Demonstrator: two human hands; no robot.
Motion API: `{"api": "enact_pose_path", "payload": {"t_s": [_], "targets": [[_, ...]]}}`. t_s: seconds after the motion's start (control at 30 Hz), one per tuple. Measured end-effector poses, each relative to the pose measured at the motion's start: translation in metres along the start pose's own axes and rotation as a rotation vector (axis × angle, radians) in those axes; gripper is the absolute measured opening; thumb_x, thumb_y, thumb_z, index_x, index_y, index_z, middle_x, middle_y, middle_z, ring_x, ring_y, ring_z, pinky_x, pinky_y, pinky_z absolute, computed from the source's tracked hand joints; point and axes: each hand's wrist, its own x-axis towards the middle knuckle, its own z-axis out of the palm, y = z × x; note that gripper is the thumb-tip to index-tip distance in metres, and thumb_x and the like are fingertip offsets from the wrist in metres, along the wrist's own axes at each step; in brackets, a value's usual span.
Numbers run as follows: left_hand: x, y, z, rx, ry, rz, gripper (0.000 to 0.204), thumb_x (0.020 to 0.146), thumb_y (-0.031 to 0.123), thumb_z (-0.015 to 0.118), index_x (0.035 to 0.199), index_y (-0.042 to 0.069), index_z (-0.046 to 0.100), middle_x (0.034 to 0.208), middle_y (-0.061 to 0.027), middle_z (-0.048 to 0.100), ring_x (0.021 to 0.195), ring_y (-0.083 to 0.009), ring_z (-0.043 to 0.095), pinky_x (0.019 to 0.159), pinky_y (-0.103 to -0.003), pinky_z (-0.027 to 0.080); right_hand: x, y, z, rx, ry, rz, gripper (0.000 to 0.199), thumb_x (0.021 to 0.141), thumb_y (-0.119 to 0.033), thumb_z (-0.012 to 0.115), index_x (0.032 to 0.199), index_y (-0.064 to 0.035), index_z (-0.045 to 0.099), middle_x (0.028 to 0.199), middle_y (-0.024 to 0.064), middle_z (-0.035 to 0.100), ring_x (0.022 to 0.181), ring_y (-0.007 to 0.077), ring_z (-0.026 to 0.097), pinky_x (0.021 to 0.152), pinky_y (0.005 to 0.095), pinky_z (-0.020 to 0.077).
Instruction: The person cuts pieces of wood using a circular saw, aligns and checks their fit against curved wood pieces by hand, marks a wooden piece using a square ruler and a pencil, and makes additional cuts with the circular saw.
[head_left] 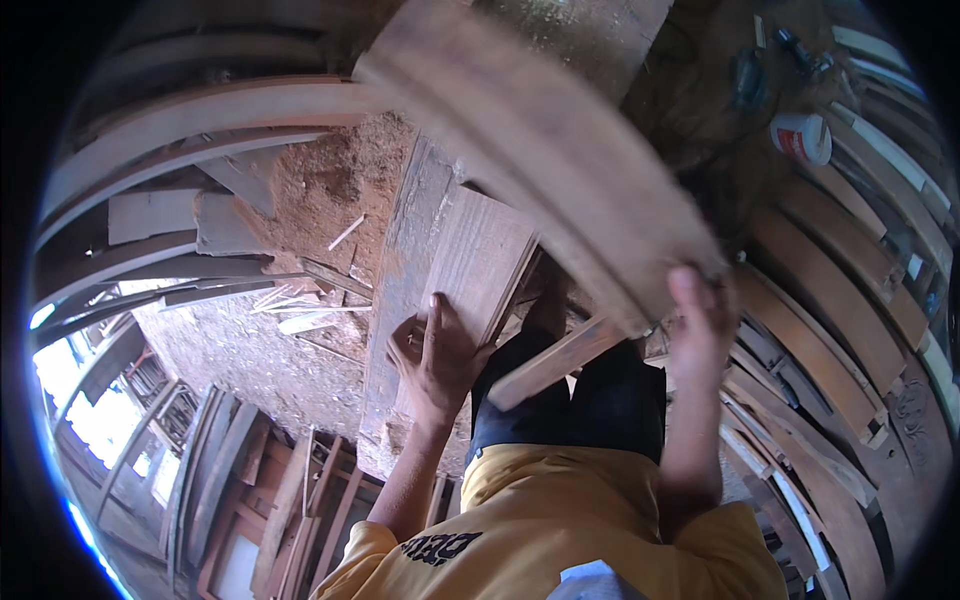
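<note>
My right hand [700,315] grips the near end of a wide brown wooden plank [560,150], its fingers closed around the edge. The plank is raised, slants up toward the far left and looks slightly blurred. My left hand [435,355] is at the near end of a shorter wooden board [480,240], thumb lying along the top and fingers curled at its left side. That board rests on a long, worn timber [393,290]. Between my hands, a narrow wooden strip [555,365] sticks out over my lap from below the plank; its far end is hidden.
Sawdust and wood slivers [310,305] cover the ground to the left. Long curved planks [230,105] lie at the far left. Many boards [820,280] are stacked close on the right. A white tub [802,138] and a dark power tool [800,50] are at the far right.
</note>
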Motion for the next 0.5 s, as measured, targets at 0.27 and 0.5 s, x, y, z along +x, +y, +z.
{"api": "enact_pose_path", "payload": {"t_s": [0.27,0.5], "targets": [[0.031,0.0,-0.048,0.008,-0.143,0.126,0.1,0.075,0.049,0.091,0.155,-0.001,0.057,0.122,-0.0219,0.064,0.112,-0.0364,0.064,0.101,-0.047,0.053,0.02,-0.019,-0.114,0.234,0.065,-0.322,0.056,0.108,-0.025,0.067,0.154,0.0008,0.051,0.151,0.0146,0.062,0.138,0.0277,0.061,0.117,0.0462,0.0478],[0.046,-0.027,-0.068,-0.004,-0.171,0.252,0.089,0.092,0.069,0.065,0.151,0.002,0.063,0.134,-0.024,0.065,0.121,-0.0411,0.061,0.103,-0.053,0.051,0.012,0.001,-0.138,0.189,0.187,-0.302,0.06,0.108,-0.026,0.065,0.159,0.0008,0.046,0.158,0.0143,0.056,0.145,0.0284,0.053,0.123,0.0492,0.0395]]}}
